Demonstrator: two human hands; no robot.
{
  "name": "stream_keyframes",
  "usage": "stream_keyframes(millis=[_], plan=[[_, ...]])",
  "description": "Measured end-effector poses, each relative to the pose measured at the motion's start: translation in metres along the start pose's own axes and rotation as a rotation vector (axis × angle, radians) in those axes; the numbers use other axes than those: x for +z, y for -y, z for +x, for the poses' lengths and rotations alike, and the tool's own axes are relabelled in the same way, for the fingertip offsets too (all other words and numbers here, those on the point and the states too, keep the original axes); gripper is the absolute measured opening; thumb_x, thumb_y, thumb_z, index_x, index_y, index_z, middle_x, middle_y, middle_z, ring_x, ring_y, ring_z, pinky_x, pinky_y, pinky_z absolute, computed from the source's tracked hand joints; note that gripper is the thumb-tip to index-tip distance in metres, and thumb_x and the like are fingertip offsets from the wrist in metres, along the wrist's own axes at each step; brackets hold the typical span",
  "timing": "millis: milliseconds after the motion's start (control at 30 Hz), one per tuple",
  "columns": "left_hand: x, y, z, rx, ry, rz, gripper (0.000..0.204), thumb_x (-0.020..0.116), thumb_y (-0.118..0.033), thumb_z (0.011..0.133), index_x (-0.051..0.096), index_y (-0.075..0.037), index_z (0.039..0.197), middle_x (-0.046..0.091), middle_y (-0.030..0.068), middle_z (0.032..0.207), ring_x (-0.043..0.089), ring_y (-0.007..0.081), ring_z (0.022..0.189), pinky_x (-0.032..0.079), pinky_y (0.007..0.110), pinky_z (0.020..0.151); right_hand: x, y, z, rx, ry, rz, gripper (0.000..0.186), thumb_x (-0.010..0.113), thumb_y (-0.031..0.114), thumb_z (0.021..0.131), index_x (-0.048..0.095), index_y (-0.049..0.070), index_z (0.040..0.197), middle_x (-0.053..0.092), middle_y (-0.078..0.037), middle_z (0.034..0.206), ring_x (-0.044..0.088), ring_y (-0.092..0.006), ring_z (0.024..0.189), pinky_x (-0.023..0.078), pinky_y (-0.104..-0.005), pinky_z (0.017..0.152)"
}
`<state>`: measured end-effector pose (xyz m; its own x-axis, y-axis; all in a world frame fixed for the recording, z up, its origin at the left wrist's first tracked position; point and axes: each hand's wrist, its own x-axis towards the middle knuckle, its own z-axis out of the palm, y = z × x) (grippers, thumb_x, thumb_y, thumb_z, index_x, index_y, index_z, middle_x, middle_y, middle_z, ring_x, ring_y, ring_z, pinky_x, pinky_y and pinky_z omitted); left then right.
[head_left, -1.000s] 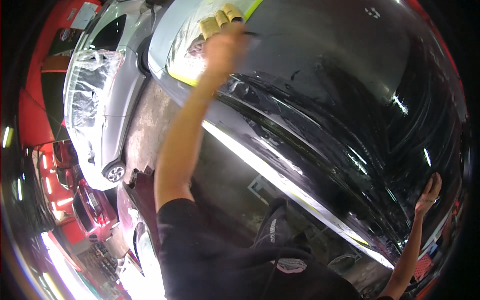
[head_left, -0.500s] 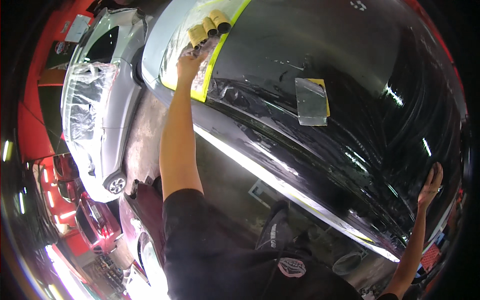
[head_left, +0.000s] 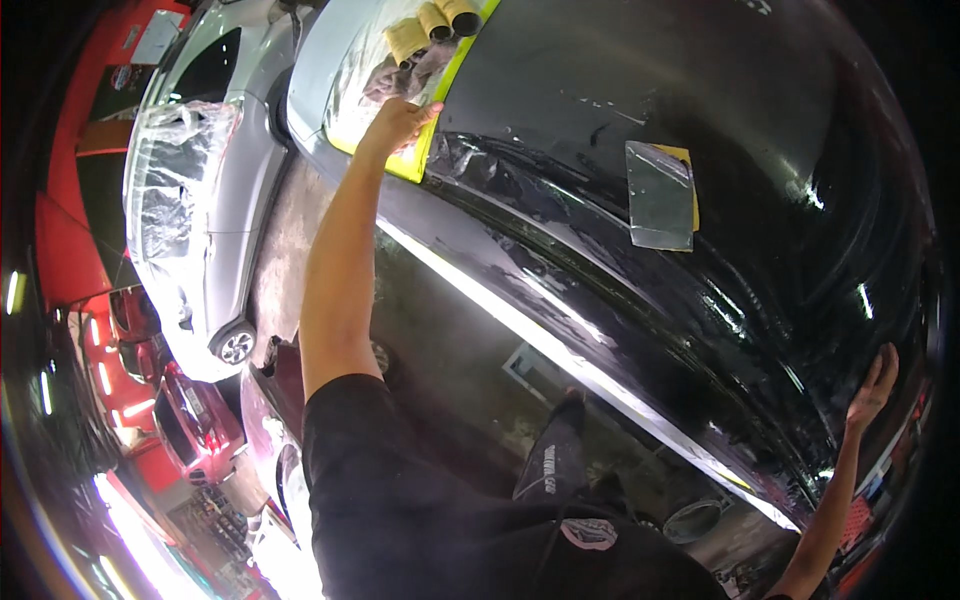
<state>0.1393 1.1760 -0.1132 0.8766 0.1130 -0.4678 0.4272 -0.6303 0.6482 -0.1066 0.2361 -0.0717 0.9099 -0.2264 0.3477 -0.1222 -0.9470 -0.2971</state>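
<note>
1. dark car panel (head_left: pixel 560 80) lies big and shiny in front of me, from the yellow tape (head_left: pixel 407 165) on my left over to my right side. it looks wet in spots.
2. my left hand (head_left: pixel 400 122) is at the yellow tape, just below a crumpled cloth (head_left: pixel 410 78). my fingers look a bit bent, and i cannot tell if they hold anything.
3. my right hand (head_left: pixel 872 390) is out flat on the far right of the panel, fingers a little apart, with nothing to be seen in it.
4. three yellow rolls (head_left: pixel 405 40) sit on the clear plastic (head_left: pixel 352 92), just past the cloth. a grey sheet (head_left: pixel 658 205) with a yellow edge lies on the panel, between my two hands.
5. i think this step is a reach with my left hand, while my right hand helps me lean.
6. the next move, i guess, calls for soft fingers that do not bump the rolls or tug the tape.
</note>
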Motion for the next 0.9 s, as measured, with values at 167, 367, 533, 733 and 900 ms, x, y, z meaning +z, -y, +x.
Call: stream_keyframes(millis=[167, 367, 533, 733, 900], plan=[[0.002, 0.005, -0.01, -0.019, -0.044, 0.037, 0.074, 0.078, -0.067, 0.087, 0.046, -0.008, 0.057, 0.04, -0.0008, 0.05, 0.035, 0.013, 0.039, 0.027, 0.035, 0.038, 0.001, 0.002, 0.007, -0.052, -0.01, -0.054, 0.043, 0.051, 0.026, 0.114, 0.057, 0.0, 0.147, 0.06, -0.017, 0.147, 0.057, -0.0328, 0.137, 0.042, -0.0425, 0.118], [-0.005, 0.024, -0.029, -0.132, -0.002, 0.054, 0.078, 0.076, -0.075, 0.084, 0.046, -0.008, 0.055, 0.043, 0.0006, 0.05, 0.036, 0.0137, 0.039, 0.029, 0.035, 0.038, 0.003, -0.006, 0.004, -0.033, -0.016, -0.075, 0.048, 0.048, 0.034, 0.114, 0.056, 0.004, 0.15, 0.059, -0.017, 0.149, 0.055, -0.035, 0.14, 0.043, -0.0467, 0.118], [-0.004, 0.021, -0.03, -0.015, -0.107, 0.023, 0.073, 0.074, -0.074, 0.086, 0.042, -0.014, 0.059, 0.036, -0.0049, 0.051, 0.028, 0.009, 0.04, 0.02, 0.033, 0.038, 0.006, -0.003, 0.007, -0.039, -0.008, -0.051, 0.044, 0.049, 0.031, 0.114, 0.056, 0.004, 0.148, 0.059, -0.016, 0.148, 0.056, -0.0328, 0.139, 0.044, -0.0455, 0.117], [0.011, 0.036, -0.047, -0.133, -0.009, -0.028, 0.075, 0.077, -0.072, 0.084, 0.047, -0.008, 0.058, 0.038, -0.0011, 0.048, 0.032, 0.0122, 0.038, 0.023, 0.034, 0.037, 0.003, -0.007, 0.003, -0.034, 0.012, -0.017, 0.042, 0.05, 0.027, 0.114, 0.057, 0.004, 0.148, 0.059, -0.016, 0.148, 0.056, -0.031, 0.138, 0.045, -0.044, 0.117], [0.013, 0.041, -0.058, -0.18, -0.009, -0.008, 0.076, 0.072, -0.079, 0.083, 0.039, -0.015, 0.06, 0.036, -0.0049, 0.051, 0.028, 0.0089, 0.041, 0.019, 0.031, 0.038, 0.003, -0.008, 0.006, -0.032, 0.003, -0.005, 0.043, 0.05, 0.027, 0.114, 0.056, 0.003, 0.149, 0.059, -0.017, 0.148, 0.056, -0.0317, 0.138, 0.044, -0.0439, 0.117]])
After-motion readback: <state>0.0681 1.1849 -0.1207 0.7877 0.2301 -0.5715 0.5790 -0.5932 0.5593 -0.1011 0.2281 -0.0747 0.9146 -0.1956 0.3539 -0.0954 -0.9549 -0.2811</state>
